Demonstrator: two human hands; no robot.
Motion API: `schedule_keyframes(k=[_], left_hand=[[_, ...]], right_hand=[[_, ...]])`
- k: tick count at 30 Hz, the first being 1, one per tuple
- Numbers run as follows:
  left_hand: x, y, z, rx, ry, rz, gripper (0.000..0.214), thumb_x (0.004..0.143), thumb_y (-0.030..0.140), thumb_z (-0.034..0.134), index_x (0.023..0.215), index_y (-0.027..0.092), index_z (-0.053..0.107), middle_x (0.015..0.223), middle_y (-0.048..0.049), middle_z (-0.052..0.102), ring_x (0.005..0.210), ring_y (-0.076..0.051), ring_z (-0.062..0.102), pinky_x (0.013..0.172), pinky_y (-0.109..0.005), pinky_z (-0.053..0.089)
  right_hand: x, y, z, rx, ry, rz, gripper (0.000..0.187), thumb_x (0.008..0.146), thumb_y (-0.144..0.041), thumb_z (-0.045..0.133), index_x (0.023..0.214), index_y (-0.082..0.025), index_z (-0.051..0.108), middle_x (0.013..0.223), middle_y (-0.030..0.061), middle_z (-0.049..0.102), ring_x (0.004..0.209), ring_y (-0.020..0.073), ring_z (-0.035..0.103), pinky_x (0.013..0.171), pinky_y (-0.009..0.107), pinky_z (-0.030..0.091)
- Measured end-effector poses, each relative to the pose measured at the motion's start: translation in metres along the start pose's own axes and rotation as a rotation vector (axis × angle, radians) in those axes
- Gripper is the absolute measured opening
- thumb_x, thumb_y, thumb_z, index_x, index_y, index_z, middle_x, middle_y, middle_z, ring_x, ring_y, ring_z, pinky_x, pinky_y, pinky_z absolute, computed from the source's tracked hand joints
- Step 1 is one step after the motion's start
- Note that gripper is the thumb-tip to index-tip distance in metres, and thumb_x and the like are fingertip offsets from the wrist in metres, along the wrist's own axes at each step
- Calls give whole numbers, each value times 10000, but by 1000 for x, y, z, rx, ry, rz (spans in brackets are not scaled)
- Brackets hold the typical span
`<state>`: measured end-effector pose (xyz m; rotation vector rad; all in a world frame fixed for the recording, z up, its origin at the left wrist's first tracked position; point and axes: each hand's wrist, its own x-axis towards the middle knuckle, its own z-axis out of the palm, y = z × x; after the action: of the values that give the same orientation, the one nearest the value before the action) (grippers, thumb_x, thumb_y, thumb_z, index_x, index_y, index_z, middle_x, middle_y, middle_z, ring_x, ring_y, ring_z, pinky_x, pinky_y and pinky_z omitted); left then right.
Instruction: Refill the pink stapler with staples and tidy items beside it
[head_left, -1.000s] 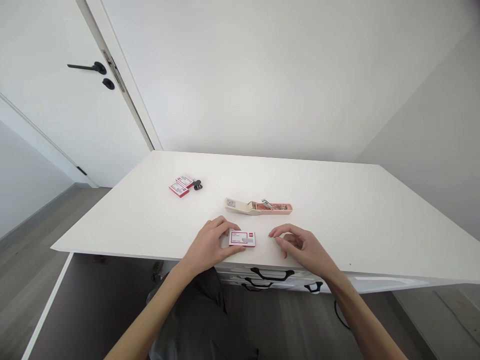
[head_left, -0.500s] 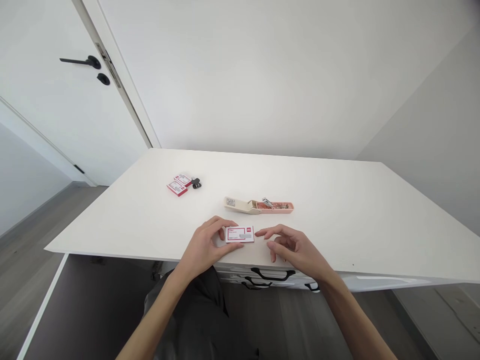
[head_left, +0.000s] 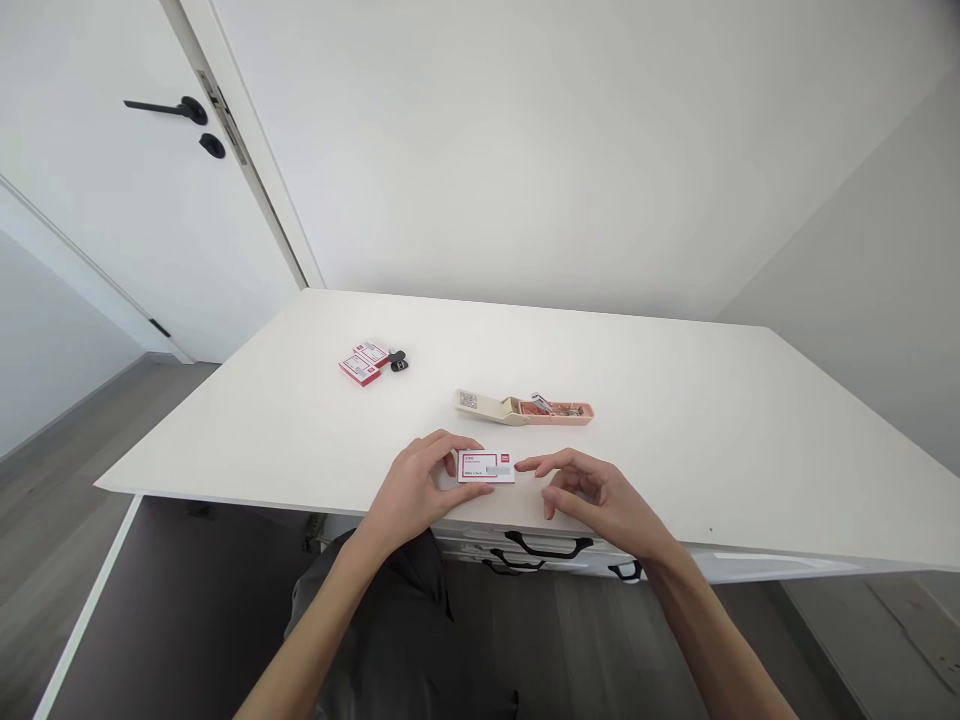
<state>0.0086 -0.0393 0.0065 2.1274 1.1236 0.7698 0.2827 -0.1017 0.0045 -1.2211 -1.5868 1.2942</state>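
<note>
A small red-and-white box (head_left: 486,468) lies near the front edge of the white desk (head_left: 697,430), printed face up. The left hand (head_left: 416,492) holds it by its left end, thumb along the near side and fingers on the far side. The right hand (head_left: 600,495) is empty, thumb and forefinger apart, forefinger pointing at the box's right end; contact cannot be told. Just beyond lies an opened cream-and-pink case (head_left: 491,408) with small metal pieces (head_left: 574,411) inside. Farther left, two similar boxes (head_left: 360,370) sit beside small black objects (head_left: 399,361).
</note>
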Motion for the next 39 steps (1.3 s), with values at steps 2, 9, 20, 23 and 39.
schedule_keyframes(k=[2, 9, 20, 23, 39], left_hand=[[0, 0, 0, -1, 0, 8, 463, 847, 610, 778, 1164, 277, 729, 997, -47, 709, 855, -221, 618, 808, -367, 501], [-1, 0, 0, 19, -20, 7, 453, 847, 600, 782, 1171, 288, 723, 1068, -38, 733, 915, -235, 644, 849, -376, 488], [-1, 0, 1, 68, -52, 64, 403, 838, 546, 813, 1134, 291, 715, 1073, -16, 743, 972, -244, 665, 880, -368, 471], [-1, 0, 1, 95, -63, 60, 403, 842, 548, 811, 1142, 295, 718, 1053, -10, 730, 957, -231, 651, 872, -358, 466], [-3, -1, 3, 134, -82, 93, 338, 1025, 487, 594, 1300, 306, 667, 1161, -22, 740, 953, -207, 664, 900, -366, 483]], right_hand=[[0, 0, 0, -5, -11, 4, 256, 961, -507, 684, 1079, -280, 681, 1417, 97, 691, 763, 187, 723, 790, 404, 590], [-1, 0, 0, -19, -42, 15, 244, 967, -493, 687, 1095, -285, 682, 1429, 90, 684, 790, 188, 723, 784, 394, 577], [-1, -5, 4, -68, -83, 46, 286, 971, -478, 685, 1174, -277, 686, 790, 16, 756, 787, 223, 713, 712, 342, 518], [0, -6, 4, -49, -87, 61, 280, 969, -470, 692, 1167, -272, 681, 818, 15, 765, 790, 210, 713, 714, 325, 503], [8, 2, 15, -74, 83, -12, 292, 967, -428, 680, 1233, -348, 770, 1339, 38, 699, 902, 185, 709, 756, 331, 561]])
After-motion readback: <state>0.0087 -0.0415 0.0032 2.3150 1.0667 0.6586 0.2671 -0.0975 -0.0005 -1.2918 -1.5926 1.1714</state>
